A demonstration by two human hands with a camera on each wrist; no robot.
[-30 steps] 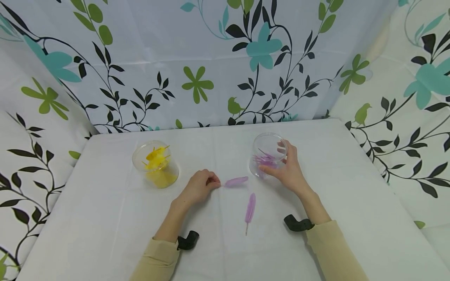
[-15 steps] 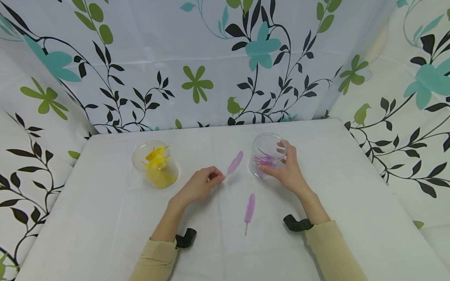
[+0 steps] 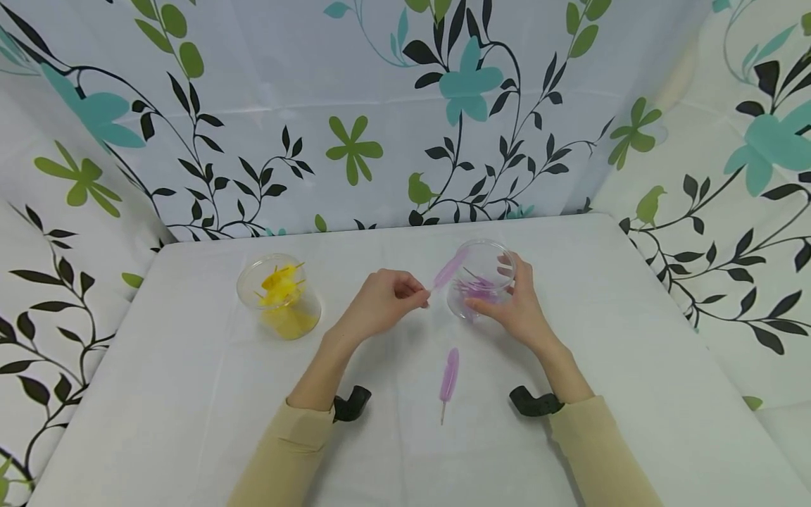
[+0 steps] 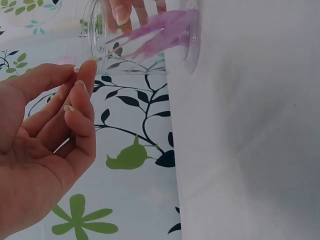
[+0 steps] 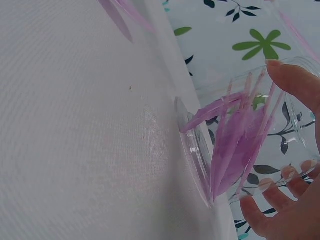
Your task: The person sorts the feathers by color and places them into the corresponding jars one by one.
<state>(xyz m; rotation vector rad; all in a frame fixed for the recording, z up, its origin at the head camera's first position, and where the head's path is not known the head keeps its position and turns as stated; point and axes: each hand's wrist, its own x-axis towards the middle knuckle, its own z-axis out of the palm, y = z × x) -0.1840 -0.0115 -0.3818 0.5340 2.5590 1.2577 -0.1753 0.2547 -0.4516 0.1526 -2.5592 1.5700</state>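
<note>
My left hand (image 3: 383, 303) pinches a purple feather (image 3: 448, 269) by its quill, between thumb and fingertips. The feather slants up and away, its tip overlapping the left rim of a clear plastic jar (image 3: 497, 262) in the head view. My right hand (image 3: 524, 306) grips that jar from the right side, thumb in front and fingers around the far side. Inside the jar stand several purple feathers (image 5: 240, 145), quills pointing up, seen through the wall in the right wrist view. Another purple feather (image 3: 449, 377) lies on the table between my forearms, quill toward me.
To the left stands a second clear jar (image 3: 243, 285) filled with yellow feathers (image 3: 285, 299), their quills sticking up past the rim. A white cloth covers the table (image 3: 171, 394). Behind it hangs a patterned curtain (image 3: 253, 84) with leaves and flowers.
My left hand has lifted its feather off the table and moved right and away from me, toward the jar. The feather has swung from lying flat to pointing upward. The right hand stays put.
</note>
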